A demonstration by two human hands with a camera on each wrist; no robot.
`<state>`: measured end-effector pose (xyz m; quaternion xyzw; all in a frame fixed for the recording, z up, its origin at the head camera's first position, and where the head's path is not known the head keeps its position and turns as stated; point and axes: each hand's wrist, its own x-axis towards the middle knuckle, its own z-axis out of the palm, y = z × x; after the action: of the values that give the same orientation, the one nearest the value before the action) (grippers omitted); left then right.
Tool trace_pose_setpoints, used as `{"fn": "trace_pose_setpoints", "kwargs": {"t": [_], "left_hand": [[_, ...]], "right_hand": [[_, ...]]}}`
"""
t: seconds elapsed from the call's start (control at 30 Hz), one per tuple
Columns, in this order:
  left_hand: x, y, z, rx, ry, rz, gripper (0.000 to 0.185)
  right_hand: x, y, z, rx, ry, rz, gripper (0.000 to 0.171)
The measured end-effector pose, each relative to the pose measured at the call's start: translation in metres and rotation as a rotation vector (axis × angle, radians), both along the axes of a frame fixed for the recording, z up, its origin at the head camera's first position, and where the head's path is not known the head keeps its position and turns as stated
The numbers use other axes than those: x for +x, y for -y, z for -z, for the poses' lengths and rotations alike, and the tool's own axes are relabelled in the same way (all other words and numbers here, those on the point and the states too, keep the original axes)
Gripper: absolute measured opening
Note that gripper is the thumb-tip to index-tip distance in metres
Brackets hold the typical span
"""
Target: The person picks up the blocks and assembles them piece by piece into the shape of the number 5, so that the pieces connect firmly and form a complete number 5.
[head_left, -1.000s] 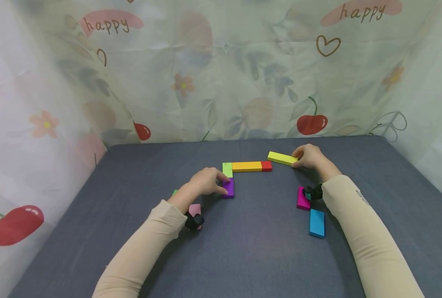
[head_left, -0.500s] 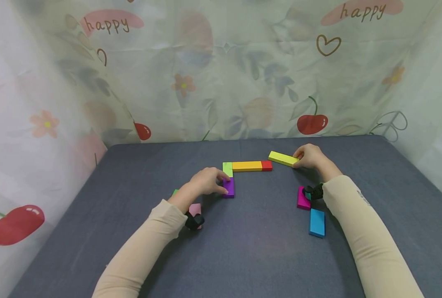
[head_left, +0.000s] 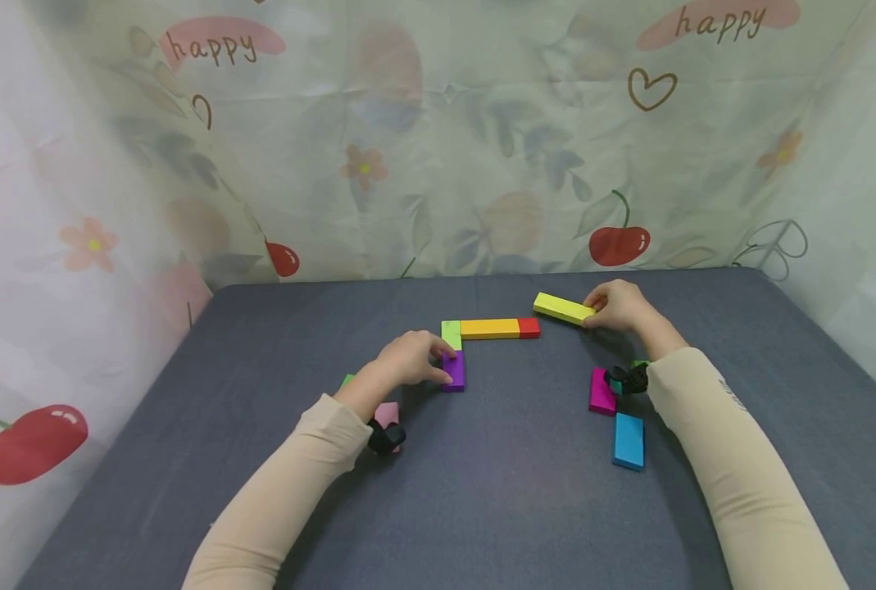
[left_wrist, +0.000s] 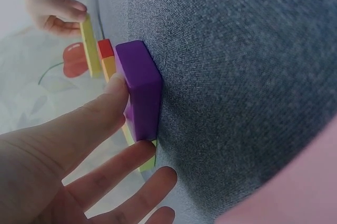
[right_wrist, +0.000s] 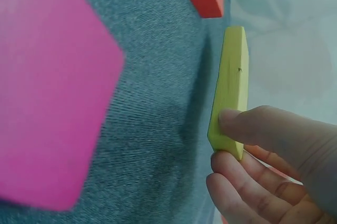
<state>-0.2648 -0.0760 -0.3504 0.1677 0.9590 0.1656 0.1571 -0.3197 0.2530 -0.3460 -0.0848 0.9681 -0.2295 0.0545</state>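
My left hand (head_left: pixel 410 359) holds a purple block (left_wrist: pixel 139 84) lying on the table, thumb and index finger at its two ends. The purple block touches a light green block (head_left: pixel 451 334), which meets an orange block (head_left: pixel 489 329) with a red block (head_left: pixel 528 328) at its right end. My right hand (head_left: pixel 620 307) pinches one end of a long yellow block (right_wrist: pixel 230 87) between thumb and fingers. That block is raised off the cloth, tilted, beyond and right of the red block, apart from it.
Under the right wrist lie a magenta block (head_left: pixel 601 392), a teal piece mostly hidden, and a bit of green. A blue block (head_left: pixel 628 441) lies nearer. By the left wrist are a pink block (head_left: pixel 387 415) and a partly hidden green block (head_left: pixel 347 380). A printed curtain (head_left: pixel 438 164) hangs behind the table.
My right hand has lifted the yellow block slightly up and to the right. A green piece now shows beside the right wrist. The left hand has stayed still.
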Motion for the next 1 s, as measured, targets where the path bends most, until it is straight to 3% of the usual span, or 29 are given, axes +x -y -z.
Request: {"fn": "trace_pose_setpoints", "kwargs": {"t": [0.53, 1.0], "left_hand": [[0.000, -0.001, 0.000, -0.010, 0.011, -0.013, 0.045], [0.003, -0.001, -0.002, -0.017, 0.008, -0.010, 0.045]], "right_hand": [[0.010, 0.012, -0.011, -0.032, -0.056, -0.068, 0.034], [0.021, 0.026, -0.013, -0.082, -0.045, -0.148, 0.032]]}}
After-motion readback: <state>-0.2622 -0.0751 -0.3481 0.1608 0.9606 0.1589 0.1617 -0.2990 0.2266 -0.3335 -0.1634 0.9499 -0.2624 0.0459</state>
